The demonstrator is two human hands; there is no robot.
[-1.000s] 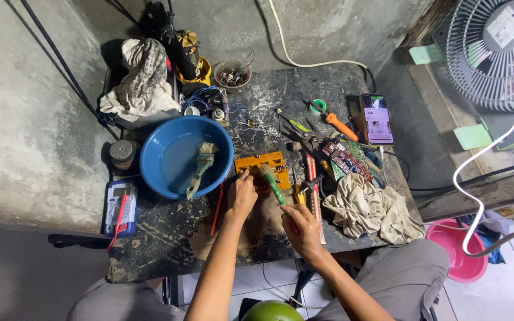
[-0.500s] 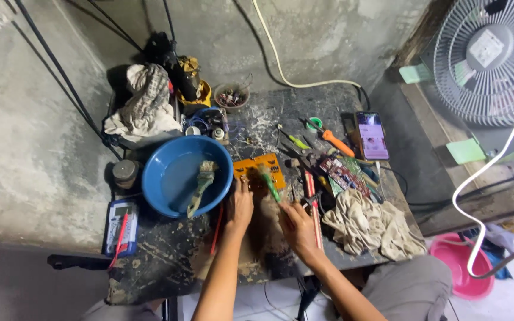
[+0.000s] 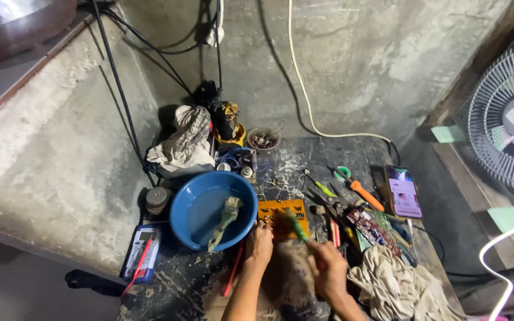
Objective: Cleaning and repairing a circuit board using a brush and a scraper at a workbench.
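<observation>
Left hand [image 3: 260, 245] flat, right hand [image 3: 328, 270] in a fist, fingers curled

Rough grey concrete wall [image 3: 352, 65] at rear, stained w/ pale patches; second concrete wall [image 3: 49, 154] at left, forming a corner; black cables [image 3: 120, 89] and a white cable [image 3: 304, 89] run down the walls; white fan [image 3: 510, 125] at right; dark, scuffed worktable [image 3: 179, 279] below; lighting dim, even.

The left hand [image 3: 259, 245] steadies an orange board [image 3: 281, 217] while the right hand [image 3: 328, 270] holds a green brush [image 3: 295, 226] on it, beside a blue bowl [image 3: 200, 211].
</observation>
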